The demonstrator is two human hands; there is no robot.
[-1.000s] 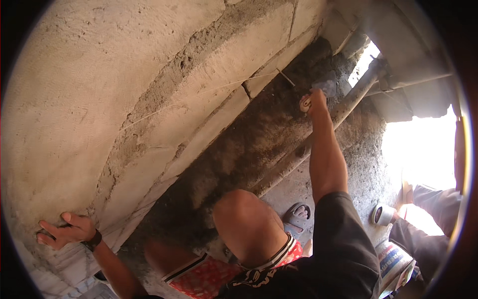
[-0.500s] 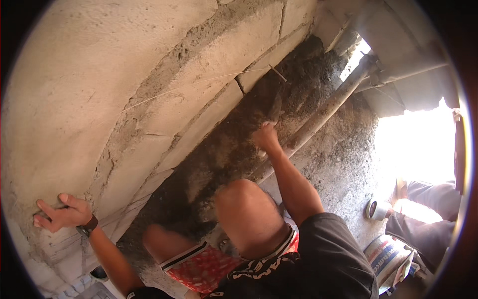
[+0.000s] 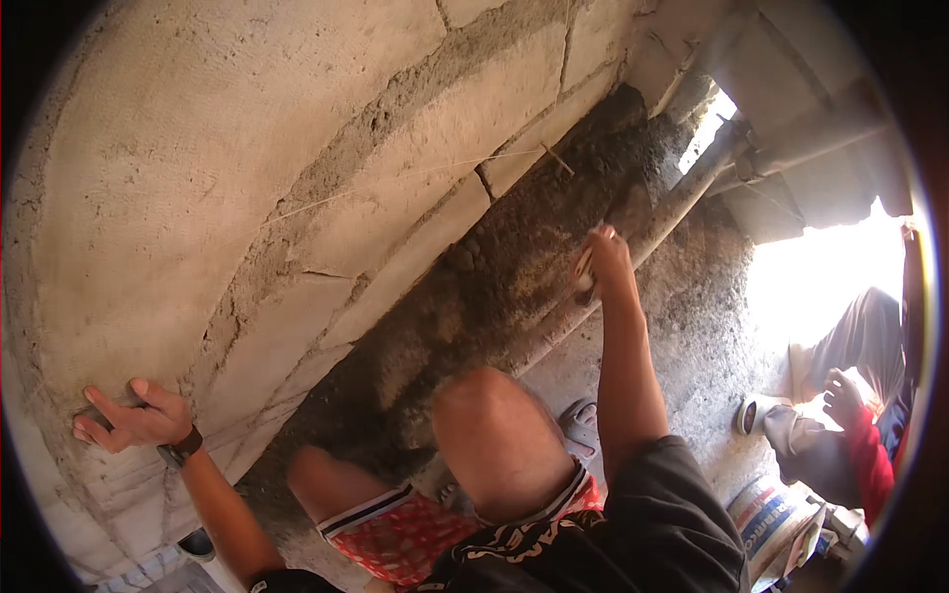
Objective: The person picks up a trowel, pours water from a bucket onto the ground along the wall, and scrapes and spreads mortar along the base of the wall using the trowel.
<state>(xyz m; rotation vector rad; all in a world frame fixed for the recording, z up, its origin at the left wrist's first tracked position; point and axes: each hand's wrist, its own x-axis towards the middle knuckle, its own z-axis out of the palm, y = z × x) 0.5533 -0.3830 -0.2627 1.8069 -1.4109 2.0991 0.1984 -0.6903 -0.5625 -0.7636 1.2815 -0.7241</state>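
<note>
My left hand [image 3: 138, 420] rests against the pale block wall [image 3: 395, 138], fingers spread, with a dark band on the wrist. Over the dark, rough strip of ground beside the wall, my right hand [image 3: 606, 259] is closed round the handle of a trowel [image 3: 627, 206]. Motion smears its blade, so its outline is faint. A long round pole [image 3: 682, 198] slants just behind that hand. Between wall and hand, a nail [image 3: 558, 159] sticks out with a thin string [image 3: 386, 178] running from it along the blocks. My bent knees are below.
At the lower right stands a white bucket [image 3: 766, 524] with clutter beside it. Another person [image 3: 840, 395] in grey trousers and a red sleeve sits or crouches at the right. A bright opening [image 3: 825, 282] lies behind them. A dark container [image 3: 198, 544] shows at lower left.
My right hand has moved right and slightly up with the trowel, nearer the pole. My left hand stays on the wall. The other person's hand and red sleeve have come into view.
</note>
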